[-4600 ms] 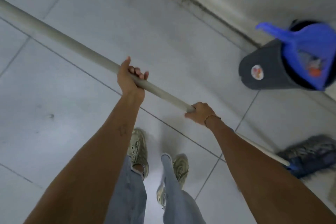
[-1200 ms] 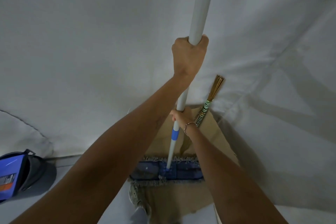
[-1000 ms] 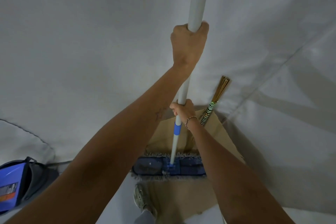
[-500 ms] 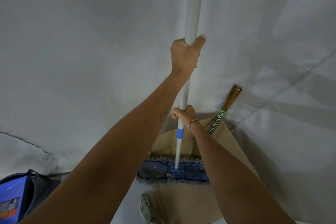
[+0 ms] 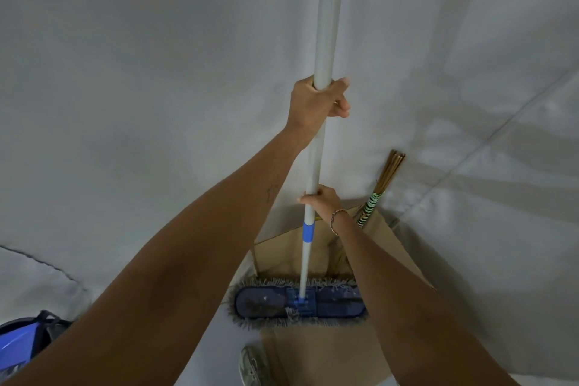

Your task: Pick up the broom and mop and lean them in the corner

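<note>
- The left hand (image 5: 316, 102) was seen at the centre of the frame, wrapped around the pale handle of the mop (image 5: 326, 25), thumb and fingers closed on it.
- The right hand (image 5: 321, 199) was seen lower down, just above the blue collar (image 5: 308, 232), with its fingers curled on the same handle; a bracelet was worn at that wrist.
- The mop was held nearly upright, its handle running out of the top of the frame and its blue fringed head (image 5: 299, 304) laid flat at the lower centre, on the edge of a sheet of cardboard (image 5: 316, 363) spread on the floor.
- The broom (image 5: 376, 194), a bundle of sticks with a striped binding, was found already propped in the corner, right of centre, just beside the right wrist and apart from the mop.
- The step in hand was judged to be the leaning of the mop; the broom's part appeared done.
- For a good result, the top of the handle should be tipped gently toward the wall seam beside the broom, the head kept planted so that it cannot slide on the cardboard, and both grips eased only once the handle is felt to rest.
- A blue dustpan in a dark bin (image 5: 22, 345) was seen at the lower left, well clear.
</note>
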A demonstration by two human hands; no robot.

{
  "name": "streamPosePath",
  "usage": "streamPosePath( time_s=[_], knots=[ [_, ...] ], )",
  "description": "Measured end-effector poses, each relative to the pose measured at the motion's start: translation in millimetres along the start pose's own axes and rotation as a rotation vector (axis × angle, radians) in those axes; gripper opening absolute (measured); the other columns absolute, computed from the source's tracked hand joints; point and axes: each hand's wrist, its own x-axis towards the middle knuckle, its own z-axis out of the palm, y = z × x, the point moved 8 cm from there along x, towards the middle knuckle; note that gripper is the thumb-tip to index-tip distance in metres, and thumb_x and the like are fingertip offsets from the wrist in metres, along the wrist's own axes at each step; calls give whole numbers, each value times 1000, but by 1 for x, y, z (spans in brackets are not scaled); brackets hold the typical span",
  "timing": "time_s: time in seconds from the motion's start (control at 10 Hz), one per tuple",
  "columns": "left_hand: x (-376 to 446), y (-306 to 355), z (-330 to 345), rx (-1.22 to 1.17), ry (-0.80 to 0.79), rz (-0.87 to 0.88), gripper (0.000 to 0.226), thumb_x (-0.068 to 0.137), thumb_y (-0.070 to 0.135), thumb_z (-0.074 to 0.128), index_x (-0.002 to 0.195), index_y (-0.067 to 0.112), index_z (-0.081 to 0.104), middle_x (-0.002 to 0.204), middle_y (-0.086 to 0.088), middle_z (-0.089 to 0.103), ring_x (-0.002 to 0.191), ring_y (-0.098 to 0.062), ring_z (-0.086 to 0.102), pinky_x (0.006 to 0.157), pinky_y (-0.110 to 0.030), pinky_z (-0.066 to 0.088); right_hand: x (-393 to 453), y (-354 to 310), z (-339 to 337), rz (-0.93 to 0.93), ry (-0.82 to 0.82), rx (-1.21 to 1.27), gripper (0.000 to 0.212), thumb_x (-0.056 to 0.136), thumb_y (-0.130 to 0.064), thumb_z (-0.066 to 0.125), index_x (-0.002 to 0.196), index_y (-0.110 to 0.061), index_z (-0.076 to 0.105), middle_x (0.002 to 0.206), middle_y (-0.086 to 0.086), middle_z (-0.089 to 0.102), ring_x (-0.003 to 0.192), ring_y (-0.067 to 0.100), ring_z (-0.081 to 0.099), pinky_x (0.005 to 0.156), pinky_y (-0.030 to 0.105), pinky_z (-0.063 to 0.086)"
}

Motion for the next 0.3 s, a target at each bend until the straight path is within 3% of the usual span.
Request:
streamPosePath(
  time_s=[0.1, 0.2, 0.3],
  knots=[
    [-5, 6, 0, -5, -60, 19, 14, 83, 19, 71, 79, 8, 63, 80, -15, 71, 68, -25, 70, 70, -30, 59, -8, -2, 0, 10, 0, -15, 39, 76, -21, 70, 109, -3, 62, 102, 10, 64, 88, 24, 59, 75, 31, 48],
    [-7, 8, -5, 85, -78, 25, 38, 78, 28, 74, 109, 12, 60, 103, -8, 71, 93, -17, 70, 84, -23, 54, -18, -5, -3, -15, 23, 26, 46, 77, -16, 70, 118, -4, 54, 114, 12, 63, 92, 22, 58, 80, 31, 48],
    [-22, 5, -15, 208, -91, -33, 69, 78, 39, 72, 135, 14, 41, 130, 0, 57, 119, -14, 57, 97, -23, 43, -38, -2, -13, -28, 68, 37, 52, 81, -9, 64, 129, -6, 43, 125, 12, 60, 108, 26, 58, 85, 27, 44]
  ],
)
